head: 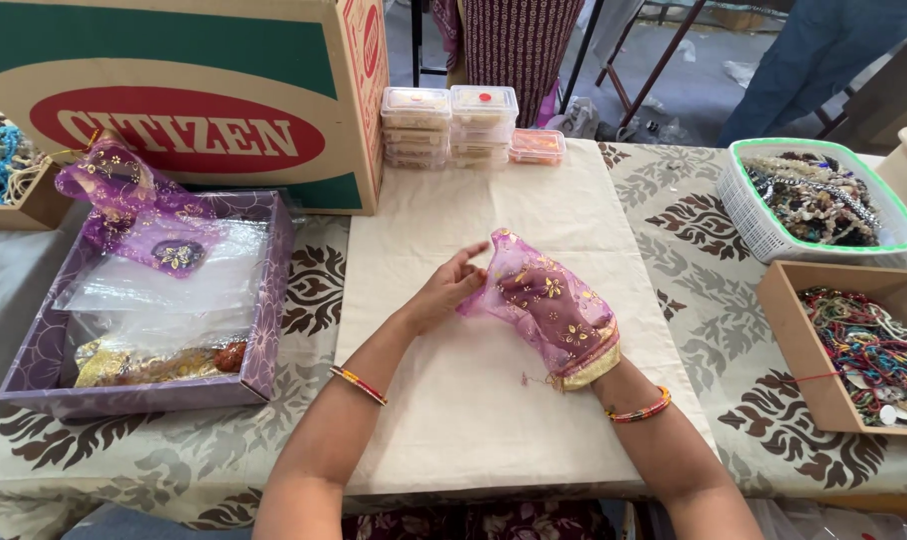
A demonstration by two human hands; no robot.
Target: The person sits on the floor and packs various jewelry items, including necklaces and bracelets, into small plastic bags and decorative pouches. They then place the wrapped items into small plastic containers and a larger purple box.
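I see the right hand (559, 315) pushed wrist-deep inside a sheer purple pouch (534, 280) with gold flowers, so its grip is hidden and I cannot tell how it is set. The left hand (444, 292) pinches the pouch's upper edge with its fingertips. Both hover over the cream cloth (474, 420) at the middle of the surface. A purple tray (274, 300) sits well apart to the left, and a white basket (749, 215) of beads lies far right.
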